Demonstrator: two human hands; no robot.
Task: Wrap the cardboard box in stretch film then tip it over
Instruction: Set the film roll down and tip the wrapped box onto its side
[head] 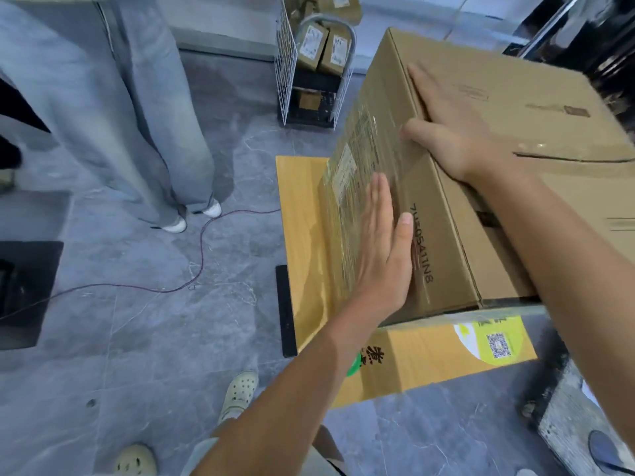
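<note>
A large brown cardboard box [536, 139] sits tilted on a low wooden platform [302, 214]. Its left-facing side carries shiny clear stretch film [357, 173] over a printed label. My left hand [381, 249] lies flat, fingers straight, against that filmed side near the box's front corner. My right hand [450, 132] rests spread on the top face, thumb hooked over the upper left edge. No film roll is in view.
Another person in wide grey trousers [113, 108] stands on the grey tile floor at the left. A thin cable [202, 255] snakes across the floor. A white wire rack [312, 60] with small boxes stands behind. A yellow printed carton [443, 359] lies under the box.
</note>
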